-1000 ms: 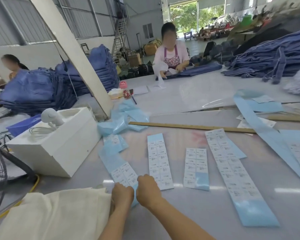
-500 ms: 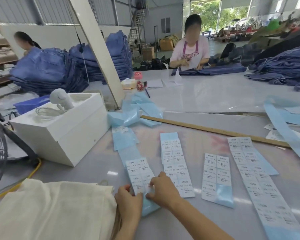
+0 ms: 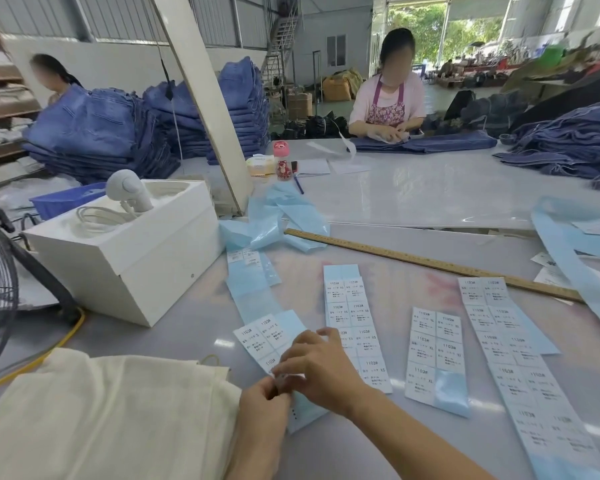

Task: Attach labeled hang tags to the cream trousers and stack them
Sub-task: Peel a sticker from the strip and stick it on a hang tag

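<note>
Both hands meet at the near edge of the grey desk, over the lower end of the leftmost label sheet, a blue backing strip with white stickers printed "1103#". The left hand has its fingers curled and pinched together on a small bit at the sheet's edge; what exactly they pinch is too small to tell. The right hand lies across the same sheet, its fingers bent, with the fingertips meeting those of the left hand at that spot, so it seems to nip the same sticker edge. The cream trousers lie folded at the near left corner of the desk, just beside the left wrist and touching the forearm. To the right of the held sheet lie three more label sheets side by side: a long one partly under the right hand, a short one, and a long one running to the bottom right. Behind them a wooden ruler lies slanted across the desk, with crumpled blue backing paper near its left end. A white box stands at the left and holds a white handheld tool with a coiled cord. Stacks of blue jeans are piled farther back, and a person in a pink top works at the far side.
</note>
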{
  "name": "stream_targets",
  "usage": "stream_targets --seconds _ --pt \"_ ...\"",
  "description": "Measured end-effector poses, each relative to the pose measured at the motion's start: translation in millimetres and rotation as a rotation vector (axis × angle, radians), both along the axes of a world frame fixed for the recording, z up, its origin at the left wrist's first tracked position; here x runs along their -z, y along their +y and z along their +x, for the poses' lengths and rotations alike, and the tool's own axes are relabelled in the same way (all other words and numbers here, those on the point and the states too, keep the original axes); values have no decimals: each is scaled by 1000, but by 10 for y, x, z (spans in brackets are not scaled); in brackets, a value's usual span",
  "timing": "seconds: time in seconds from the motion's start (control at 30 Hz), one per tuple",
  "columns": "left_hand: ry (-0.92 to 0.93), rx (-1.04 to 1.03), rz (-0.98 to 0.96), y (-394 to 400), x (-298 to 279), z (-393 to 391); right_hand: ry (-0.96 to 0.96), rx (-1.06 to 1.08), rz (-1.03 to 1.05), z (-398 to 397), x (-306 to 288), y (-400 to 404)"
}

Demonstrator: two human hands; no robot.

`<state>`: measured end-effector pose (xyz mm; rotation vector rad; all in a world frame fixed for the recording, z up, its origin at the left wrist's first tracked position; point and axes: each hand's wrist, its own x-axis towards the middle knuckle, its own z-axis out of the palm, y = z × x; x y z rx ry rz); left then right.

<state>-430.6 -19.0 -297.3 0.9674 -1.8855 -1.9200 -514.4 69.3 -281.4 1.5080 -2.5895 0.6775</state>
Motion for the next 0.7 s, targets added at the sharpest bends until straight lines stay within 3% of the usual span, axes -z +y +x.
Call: stream_targets --seconds 0.17,0.33,0.47,0.7 --pt "31 -18 -36 13 -65 48 172 -95 23 -39 -71 59" --pt "89 -199 -44 -13 -97 56 104 -109 -61 -52 -68 61" --pt "79 -202 -105 -35 -104 67 92 -108 -63 -42 -59 69" --pt "65 -182 -151 -52 -112 81 362 -112 -52 -9 -66 82"
